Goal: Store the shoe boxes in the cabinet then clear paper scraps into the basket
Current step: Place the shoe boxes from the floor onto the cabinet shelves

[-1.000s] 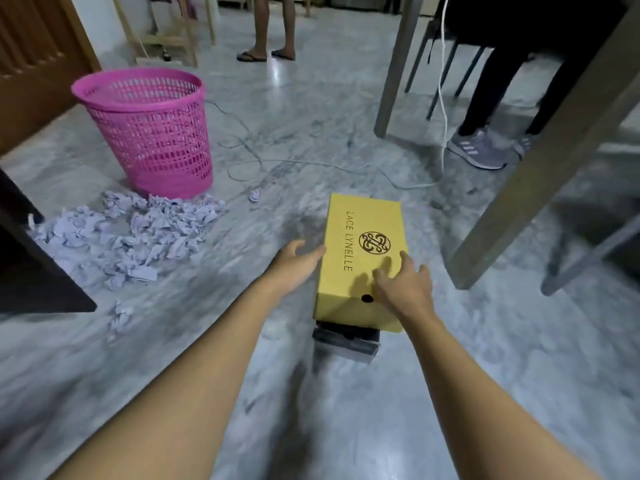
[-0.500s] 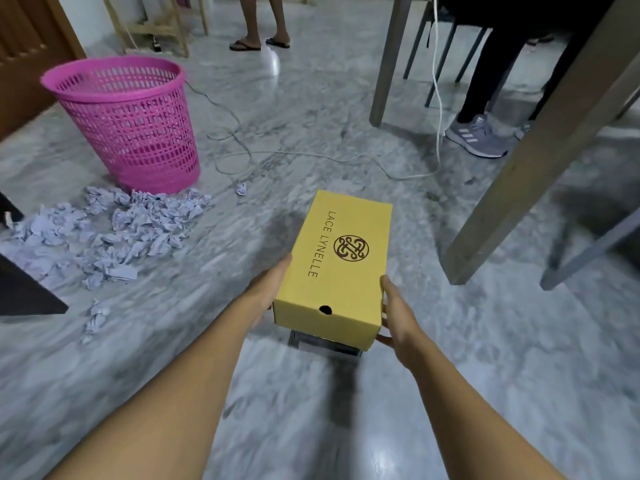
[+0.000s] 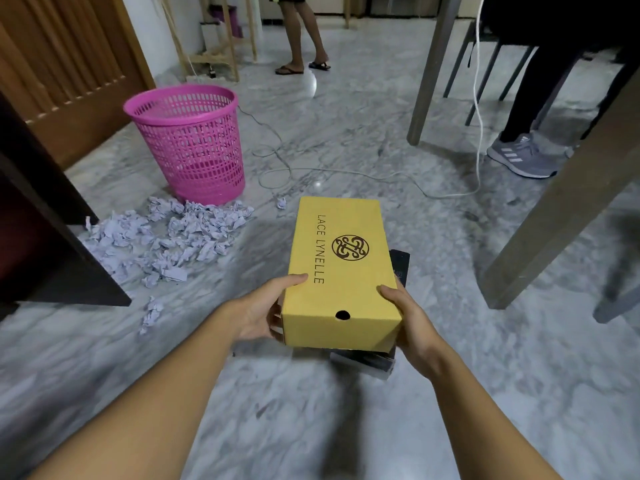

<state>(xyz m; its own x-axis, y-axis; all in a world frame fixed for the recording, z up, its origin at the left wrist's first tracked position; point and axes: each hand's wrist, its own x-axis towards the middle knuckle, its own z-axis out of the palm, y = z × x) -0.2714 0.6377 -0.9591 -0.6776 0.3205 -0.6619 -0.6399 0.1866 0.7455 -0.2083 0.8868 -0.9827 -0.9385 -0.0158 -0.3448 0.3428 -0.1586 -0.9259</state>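
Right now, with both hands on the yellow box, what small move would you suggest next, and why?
Probably carry the yellow shoe box left toward the cabinet: the left hand and right hand grip its near end, and it seems lifted off the dark box beneath.

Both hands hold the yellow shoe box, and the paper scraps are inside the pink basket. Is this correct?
No. The head view shows the paper scraps piled on the floor beside the pink basket, not inside it. The left hand and right hand do hold the yellow shoe box.
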